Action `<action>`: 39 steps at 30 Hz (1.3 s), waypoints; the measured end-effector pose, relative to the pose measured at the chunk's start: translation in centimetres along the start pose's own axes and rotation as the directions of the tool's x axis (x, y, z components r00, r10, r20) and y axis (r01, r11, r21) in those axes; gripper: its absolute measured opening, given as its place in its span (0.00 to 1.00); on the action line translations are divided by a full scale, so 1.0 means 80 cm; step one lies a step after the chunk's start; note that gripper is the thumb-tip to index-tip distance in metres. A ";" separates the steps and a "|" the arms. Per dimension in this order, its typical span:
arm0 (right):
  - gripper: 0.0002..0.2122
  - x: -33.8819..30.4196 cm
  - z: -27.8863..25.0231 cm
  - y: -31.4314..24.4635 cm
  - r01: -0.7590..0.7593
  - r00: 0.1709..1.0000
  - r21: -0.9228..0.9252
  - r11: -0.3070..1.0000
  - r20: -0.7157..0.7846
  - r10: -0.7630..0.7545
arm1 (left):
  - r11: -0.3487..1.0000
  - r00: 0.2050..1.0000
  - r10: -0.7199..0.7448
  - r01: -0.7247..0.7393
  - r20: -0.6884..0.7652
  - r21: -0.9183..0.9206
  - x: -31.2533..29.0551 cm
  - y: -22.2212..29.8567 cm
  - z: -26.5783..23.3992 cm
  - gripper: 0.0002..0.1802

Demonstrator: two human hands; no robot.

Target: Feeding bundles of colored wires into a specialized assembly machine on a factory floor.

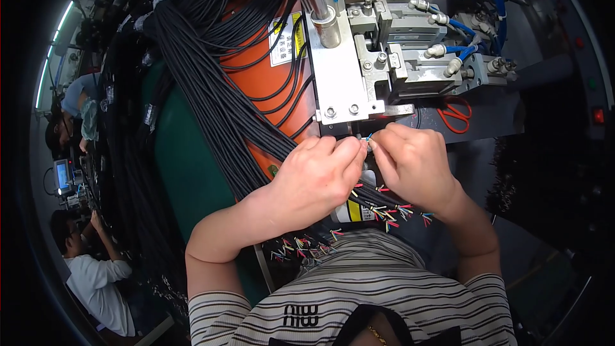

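Note:
My left hand (320,176) and my right hand (413,163) meet fingertip to fingertip just below the front of a metal press fixture (343,70). Both are closed in a pinch. Between the fingertips a bit of thin blue wire (369,137) shows; the rest of what they hold is hidden by the fingers. A thick bundle of black cables (211,83) runs from the upper left down behind my left hand. Below my hands, the cable ends (384,211) fan out into stripped red, white, green and yellow wires.
Pneumatic cylinders (423,25) with blue hoses (496,0) stand right of the fixture. Red-handled scissors (455,115) lie beside it. An orange surface (256,70) and a green one (182,173) lie under the cables. Two people (96,275) work at the far left.

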State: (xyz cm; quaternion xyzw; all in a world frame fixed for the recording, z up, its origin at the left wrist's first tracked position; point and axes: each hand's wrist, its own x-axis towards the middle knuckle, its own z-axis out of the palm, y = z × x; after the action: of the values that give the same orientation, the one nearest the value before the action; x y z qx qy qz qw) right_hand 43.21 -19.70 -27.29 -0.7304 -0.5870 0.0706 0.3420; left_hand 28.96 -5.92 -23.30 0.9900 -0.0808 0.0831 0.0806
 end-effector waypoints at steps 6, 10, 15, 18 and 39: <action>0.04 -0.007 0.010 -0.003 0.042 0.988 -0.007 0.999 -0.151 -0.043 | 1.000 0.999 -0.027 0.027 -0.022 -0.003 -0.006 0.003 0.005 0.27; 0.04 -0.006 0.005 -0.006 0.054 0.989 -0.028 0.998 -0.133 -0.057 | 0.999 0.999 -0.029 0.029 -0.022 -0.024 -0.006 0.004 0.006 0.27; 0.05 -0.005 0.004 -0.010 0.053 0.990 -0.052 0.997 -0.129 -0.059 | 1.000 1.000 -0.028 0.028 0.001 0.001 -0.006 0.006 0.004 0.27; 0.05 -0.004 0.000 -0.013 0.016 0.998 -0.065 0.998 -0.063 -0.020 | 0.999 0.999 -0.031 0.031 0.010 0.020 -0.006 0.007 0.003 0.27; 0.03 -0.005 0.013 0.013 -0.274 0.952 0.534 0.800 0.035 0.303 | 0.938 0.966 -0.246 0.216 -0.079 -0.269 -0.026 -0.006 0.006 0.27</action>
State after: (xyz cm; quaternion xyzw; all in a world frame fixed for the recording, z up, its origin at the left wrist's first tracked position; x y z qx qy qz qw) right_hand 43.41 -19.71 -28.76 -0.6890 -0.4170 0.2627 0.5313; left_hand 27.06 -5.19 -24.19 0.9674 0.0305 0.1169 0.2225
